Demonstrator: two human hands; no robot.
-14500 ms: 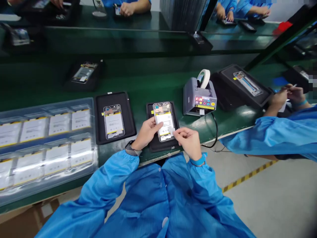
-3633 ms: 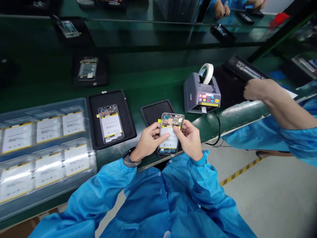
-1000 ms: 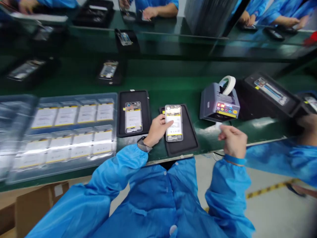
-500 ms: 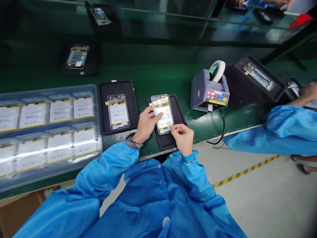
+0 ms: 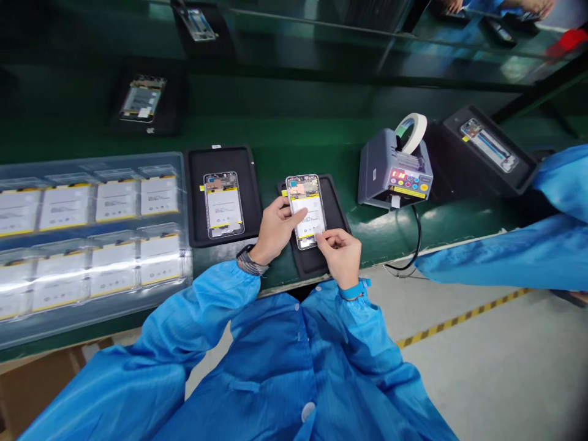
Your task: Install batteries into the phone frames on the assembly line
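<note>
An open phone body with a white battery (image 5: 307, 211) lies on a black tray (image 5: 337, 202) at the near edge of the green bench. My left hand (image 5: 274, 229) grips the phone's left side, thumb on the battery. My right hand (image 5: 342, 255) is at the phone's lower end with fingers pinched together; what they pinch is too small to make out. A second open phone (image 5: 223, 204) rests on another black tray (image 5: 197, 196) to the left, untouched.
A clear tray of white batteries (image 5: 92, 233) fills the left. A grey tape dispenser (image 5: 395, 174) with a white roll stands to the right, its cable hanging over the edge. A co-worker's blue sleeve (image 5: 514, 251) reaches across at the right. More trays lie farther back.
Earlier both hands held the phone above the tray. A second ago the right hand was out by the tape dispenser; it has come back to the phone's lower end. The left hand stayed on the phone.
</note>
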